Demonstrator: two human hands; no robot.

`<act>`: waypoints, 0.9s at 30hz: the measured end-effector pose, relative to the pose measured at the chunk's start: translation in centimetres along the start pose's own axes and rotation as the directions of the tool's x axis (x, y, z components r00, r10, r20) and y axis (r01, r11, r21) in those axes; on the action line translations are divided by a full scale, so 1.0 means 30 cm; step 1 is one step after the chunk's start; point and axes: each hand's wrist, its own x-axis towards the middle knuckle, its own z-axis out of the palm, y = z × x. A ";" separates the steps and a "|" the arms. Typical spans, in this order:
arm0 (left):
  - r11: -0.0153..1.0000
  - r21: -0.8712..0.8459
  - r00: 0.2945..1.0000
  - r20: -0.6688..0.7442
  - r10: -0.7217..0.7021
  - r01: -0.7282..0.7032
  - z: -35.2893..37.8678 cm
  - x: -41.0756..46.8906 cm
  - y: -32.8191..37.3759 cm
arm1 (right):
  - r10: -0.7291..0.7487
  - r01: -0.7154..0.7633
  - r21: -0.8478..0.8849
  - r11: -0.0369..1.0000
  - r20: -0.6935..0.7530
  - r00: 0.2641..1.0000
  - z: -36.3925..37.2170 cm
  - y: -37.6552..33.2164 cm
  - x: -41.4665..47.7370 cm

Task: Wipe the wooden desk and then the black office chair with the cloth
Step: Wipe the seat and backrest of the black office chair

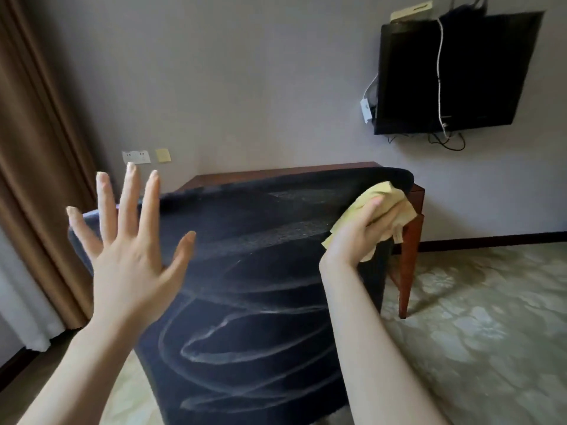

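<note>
While the person's right hand (365, 228) grips a bunched yellow cloth (380, 193), fingers curled round it, it presses the cloth against the upper right corner of the black office chair (260, 271), right at the top edge of the backrest. The left hand (132, 259) is raised in front of the chair's left side, holding nothing, palm turned away and all five fingers straight and spread wide; whether it touches the fabric cannot be told. The chair's broad dark back fills the middle of the view and carries pale looping streaks across its lower half. Just behind the chair stands the wooden counter (276, 175), reddish brown, its top showing above the backrest and one leg visible to the right, below the cloth. A dark flat screen (478, 87) hangs on the grey wall above and to the right, with a white cable (440, 72) trailing down over it. A brown curtain (40, 148) hangs at the far left, a white wall socket (136, 157) sits beside it, and a pale patterned carpet (475, 317) covers the floor.
</note>
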 end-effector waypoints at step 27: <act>0.995 -0.078 0.997 0.022 -0.067 0.069 0.038 0.032 -0.011 | -0.491 0.545 -0.314 0.778 0.238 0.838 -0.042 0.157 0.186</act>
